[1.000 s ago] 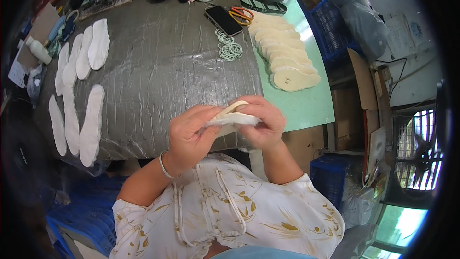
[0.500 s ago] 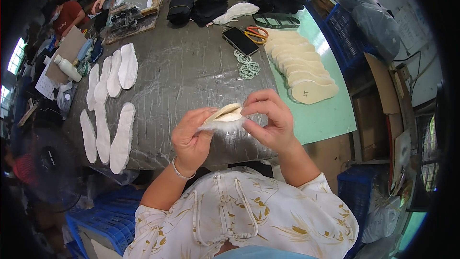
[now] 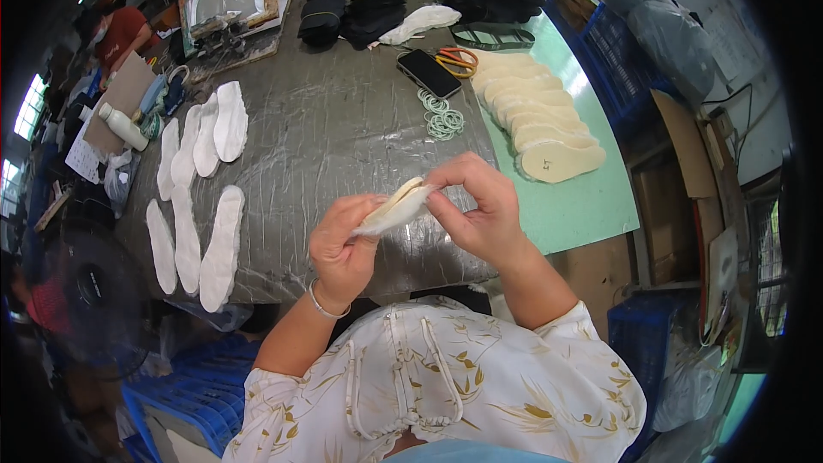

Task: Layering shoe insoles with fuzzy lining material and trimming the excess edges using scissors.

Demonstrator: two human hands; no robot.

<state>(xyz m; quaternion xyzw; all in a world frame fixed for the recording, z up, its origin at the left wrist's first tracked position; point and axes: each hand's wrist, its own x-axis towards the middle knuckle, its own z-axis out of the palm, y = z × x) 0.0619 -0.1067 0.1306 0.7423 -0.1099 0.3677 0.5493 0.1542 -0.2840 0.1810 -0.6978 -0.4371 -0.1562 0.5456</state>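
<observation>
Between my two hands, above the near part of the table, is a cream insole (image 3: 398, 211) with white fluffy lining, seen nearly edge-on. My left hand (image 3: 341, 240) grips its left end, thumb below and fingers above. At the far right end, my right hand (image 3: 477, 206) pinches the edge between thumb and fingers. The layers look slightly parted along the upper edge. To the left lie several white fleecy insoles (image 3: 219, 249) in two rough rows. On the right, cream insoles (image 3: 549, 133) overlap in a fanned stack on a green sheet.
A phone (image 3: 429, 74), orange-handled scissors (image 3: 457, 61) and pale green rubber bands (image 3: 442, 119) lie right of centre. Black fabric stacks (image 3: 374, 21) sit at the back. A framed screen (image 3: 230, 0) stands far left. A fan (image 3: 90, 283) is beside the table; co-workers are beyond.
The insole has tilted, its right end rising, and the gap between its layers looks narrower. My right hand has shifted slightly up and left. The framed screen at the back has been lifted.
</observation>
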